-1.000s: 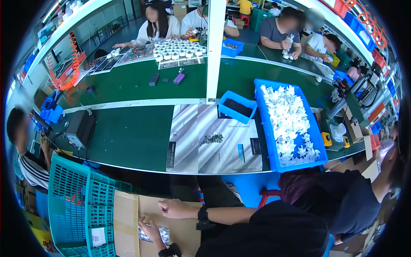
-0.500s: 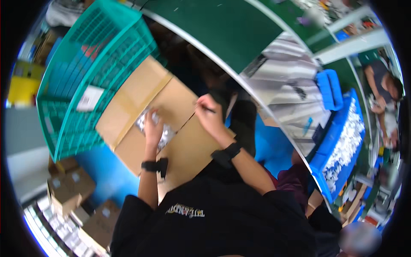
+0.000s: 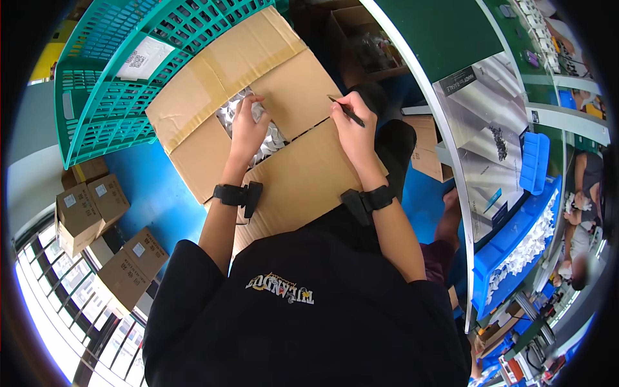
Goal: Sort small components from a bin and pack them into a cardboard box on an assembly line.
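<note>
View: a second ago the desk (image 3: 445, 39) filled the middle of the picture; the wearer's head has since turned down, and the cardboard box (image 3: 303, 187) is now in full sight.
Meaning: attention seems to have settled on the box's opening; the left hand (image 3: 248, 126) was at that same gap in both earlier pictures.
White parts (image 3: 273, 140): in the box, showing through the gap between its flaps; small, pointed, glossy, pale grey where shaded, jumbled without order.
Left hand: over the box's gap, among the parts, fingers loosely curled and somewhat parted; I cannot tell whether they grip a piece.
Right hand (image 3: 356, 126): by the box's right edge, fingers closed around a slim dark tool (image 3: 353, 115), its kind uncertain, tip pointing toward the box.
Teal crate (image 3: 103, 109): left of the box, beyond its far flap.
Blue tray (image 3: 512, 235): well right of the box, holding similar white pieces.
</note>
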A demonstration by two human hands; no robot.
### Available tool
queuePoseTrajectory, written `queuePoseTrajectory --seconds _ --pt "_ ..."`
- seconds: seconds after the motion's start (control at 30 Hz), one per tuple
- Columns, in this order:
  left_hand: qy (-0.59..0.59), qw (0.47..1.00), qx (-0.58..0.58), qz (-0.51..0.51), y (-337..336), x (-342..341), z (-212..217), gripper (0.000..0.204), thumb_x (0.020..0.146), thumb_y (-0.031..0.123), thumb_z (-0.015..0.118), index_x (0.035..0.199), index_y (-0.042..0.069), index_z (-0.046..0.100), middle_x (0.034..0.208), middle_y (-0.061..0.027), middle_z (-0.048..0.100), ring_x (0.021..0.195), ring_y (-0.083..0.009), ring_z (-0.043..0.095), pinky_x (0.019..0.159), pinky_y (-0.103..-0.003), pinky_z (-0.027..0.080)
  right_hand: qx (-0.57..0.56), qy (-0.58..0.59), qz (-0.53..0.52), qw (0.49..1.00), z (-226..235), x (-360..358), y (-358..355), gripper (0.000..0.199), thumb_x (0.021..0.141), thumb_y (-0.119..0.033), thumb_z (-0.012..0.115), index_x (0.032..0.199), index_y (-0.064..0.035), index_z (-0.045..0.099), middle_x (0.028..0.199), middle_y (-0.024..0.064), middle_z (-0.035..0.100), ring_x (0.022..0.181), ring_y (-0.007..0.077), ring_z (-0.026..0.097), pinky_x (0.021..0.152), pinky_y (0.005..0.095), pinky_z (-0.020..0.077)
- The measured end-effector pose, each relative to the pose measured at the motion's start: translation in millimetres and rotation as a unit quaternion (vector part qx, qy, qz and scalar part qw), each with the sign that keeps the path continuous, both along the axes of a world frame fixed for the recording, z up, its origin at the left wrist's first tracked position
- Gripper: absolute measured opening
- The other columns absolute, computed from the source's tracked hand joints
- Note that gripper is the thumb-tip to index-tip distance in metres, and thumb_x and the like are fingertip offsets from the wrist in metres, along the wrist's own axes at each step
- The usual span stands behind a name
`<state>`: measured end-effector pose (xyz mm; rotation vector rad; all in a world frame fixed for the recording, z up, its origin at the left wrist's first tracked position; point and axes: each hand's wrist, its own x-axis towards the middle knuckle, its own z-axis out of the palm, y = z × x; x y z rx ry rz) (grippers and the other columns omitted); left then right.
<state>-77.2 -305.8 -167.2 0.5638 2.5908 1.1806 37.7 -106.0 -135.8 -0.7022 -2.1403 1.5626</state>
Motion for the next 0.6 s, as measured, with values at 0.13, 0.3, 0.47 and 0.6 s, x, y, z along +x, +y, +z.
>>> queuePoseTrajectory --seconds 0.13,0.3,0.47,0.6 --pt "0.051 0.98 -0.091 -0.172 -4 37 61 0.049 0.082 0.03 0.066 0.124 0.006 0.052 0.134 -0.02 0.047 0.12 -0.037 0.049 0.099 -0.046 0.04 -0.077 0.013 -0.016 0.997 34 19 -8 0.005 0.087 0.0 0.062 0.087 0.002 0.058 0.076 0.0029 0.064 0.068 0.0067 0.06 0.06 0.02 0.0456" --pt "0.001 0.956 -0.106 -0.275 6 87 79 0.076 0.076 0.049 0.07 0.134 0.006 0.045 0.137 -0.0221 0.042 0.126 -0.0369 0.043 0.102 -0.051 0.033 -0.119 -0.042 0.001 0.992 56 63 4 0.007 0.087 -0.002 0.065 0.091 0.0027 0.062 0.077 0.0 0.063 0.066 0.0026 0.054 0.058 0.0167 0.0409" --pt "0.069 0.956 -0.14 -0.247 17 97 71 0.097 0.067 0.057 0.074 0.141 0.005 0.038 0.141 -0.0217 0.037 0.128 -0.0366 0.039 0.104 -0.048 0.029 -0.043 -0.076 0.021 0.996 48 81 -12 0.011 0.086 -0.003 0.067 0.096 0.0018 0.064 0.076 -0.0004 0.062 0.065 0.0014 0.05 0.057 0.0169 0.0391" --pt "0.072 0.956 -0.152 -0.24 20 100 67 0.103 0.064 0.059 0.075 0.143 0.005 0.036 0.142 -0.0207 0.036 0.127 -0.036 0.039 0.105 -0.047 0.029 0.013 -0.068 0.04 0.997 48 73 -17 0.011 0.085 -0.002 0.068 0.095 0.0019 0.063 0.074 0.0015 0.063 0.064 0.0022 0.051 0.056 0.0178 0.0394"
